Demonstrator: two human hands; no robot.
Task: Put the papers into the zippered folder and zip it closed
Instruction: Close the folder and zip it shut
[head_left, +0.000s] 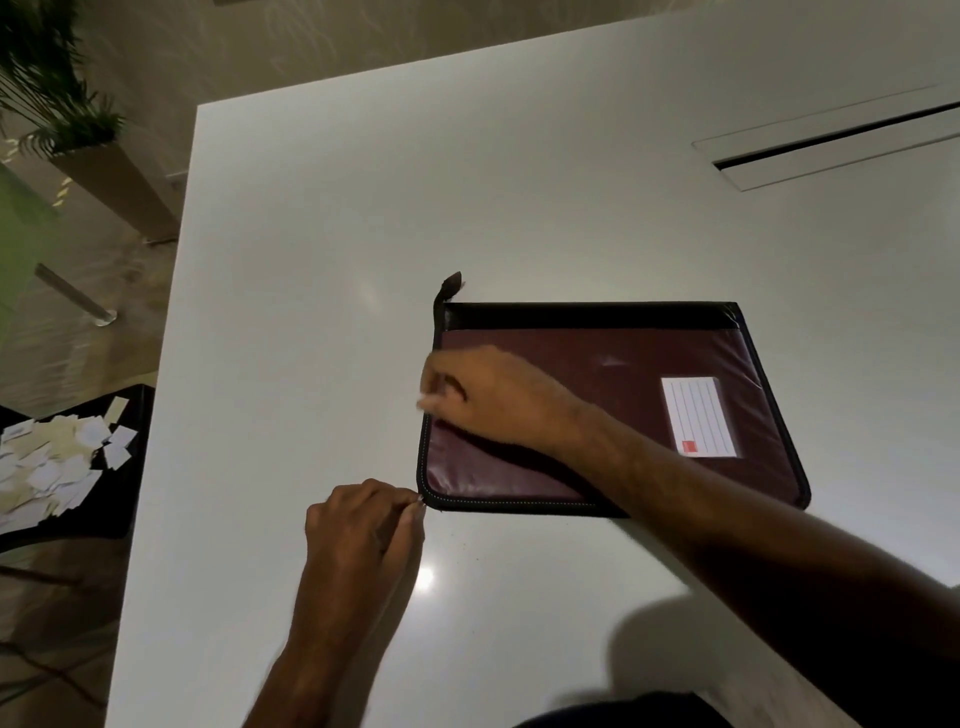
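A maroon zippered folder with black trim and a white label lies flat and closed on the white table. My right hand reaches across the folder to its left edge, fingers pinched at the zipper line there; the zip pull itself is hidden under them. My left hand pinches the folder's near left corner. A dark zipper tail sticks up at the far left corner. No loose papers lie on the table.
A black chair seat at the left holds several small paper scraps. A cable slot is set in the table's far right. A potted plant stands on the floor beyond the table's left edge.
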